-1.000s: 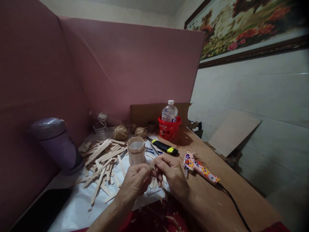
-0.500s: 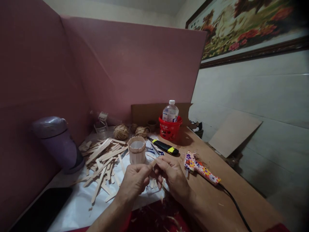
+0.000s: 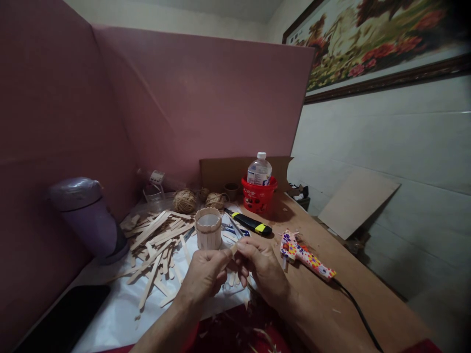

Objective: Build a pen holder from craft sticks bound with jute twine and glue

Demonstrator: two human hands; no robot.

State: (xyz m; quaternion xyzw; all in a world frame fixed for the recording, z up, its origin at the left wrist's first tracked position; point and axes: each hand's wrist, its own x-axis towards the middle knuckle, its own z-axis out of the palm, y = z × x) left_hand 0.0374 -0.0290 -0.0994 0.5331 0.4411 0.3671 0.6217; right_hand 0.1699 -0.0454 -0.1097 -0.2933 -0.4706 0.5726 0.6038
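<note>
My left hand [image 3: 209, 269] and my right hand [image 3: 263, 262] meet low in the middle of the view. Both pinch a short piece of wooden craft stick [image 3: 234, 249] between thumbs and fingers; most of it is hidden by the fingertips. Just behind my left hand stands a round cup [image 3: 208, 234] faced with upright craft sticks, its rim scalloped by their rounded ends. A black and yellow utility knife [image 3: 252, 223] lies beyond my right hand, beside partly covered scissors [image 3: 237, 228]. Loose craft sticks [image 3: 158, 250] are heaped to the left of the cup.
A flower-patterned glue gun [image 3: 307, 256] with a black cord lies on the right. Behind are a red tub [image 3: 258, 198] holding a plastic bottle [image 3: 259, 171], and balls of twine [image 3: 184, 201]. A purple tumbler [image 3: 91, 220] and a dark flat object [image 3: 66, 318] are at left.
Hardly anything differs. Both hands keep their pinch on the craft stick piece, with only a slight shift of the fingers.
</note>
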